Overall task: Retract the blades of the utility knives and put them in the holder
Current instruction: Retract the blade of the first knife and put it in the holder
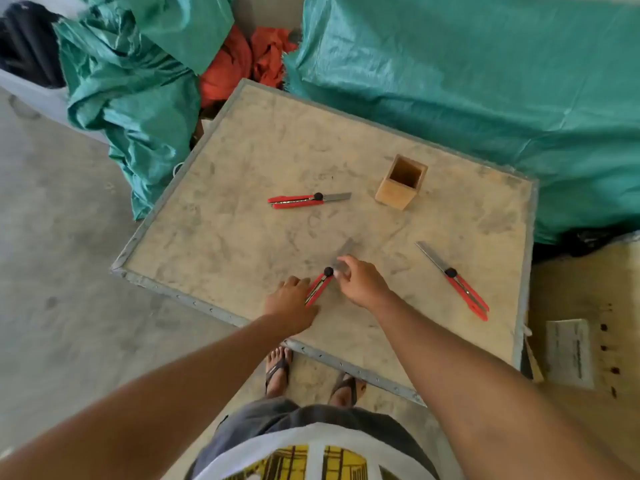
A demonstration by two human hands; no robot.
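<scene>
1. A worn square table (242, 161) with a metal rim fills the middle of the view, green tarpaulin (467, 81) heaped against its 12 and 2 o'clock sides, bare concrete floor (52, 237) open at 9 o'clock. The tabletop itself offers wide clear room between the tools; the near edge at 6 o'clock sits just above the person's sandalled feet (311, 375), where a dropped knife would likely land.

2. The wooden holder (398, 192) stands upright and empty at 1 o'clock, well apart from both hands. It looks light and narrow; a knife pushed in at a slant could tip it.

3. Three red utility knives lie with blades out. The far knife (298, 200) rests at 11 o'clock, the right-hand knife (464, 292) at 3 o'clock near the rim, its blade pointing inward.

4. The near knife (320, 287) lies at 6 o'clock, between the hands, blade aimed toward 1 o'clock.

5. The left hand (292, 303) presses flat, fingers together, on and beside the red handle, steadying it.

6. The right hand (360, 280) has its fingertips gathered at the base of the bare blade, next to the black slider knob (328, 271); whether it pinches the blade or the knob cannot be told. The main hazard, in my judgement, is a cut should the fingers slip along the exposed edge, or should the handle skid under the left palm.
</scene>
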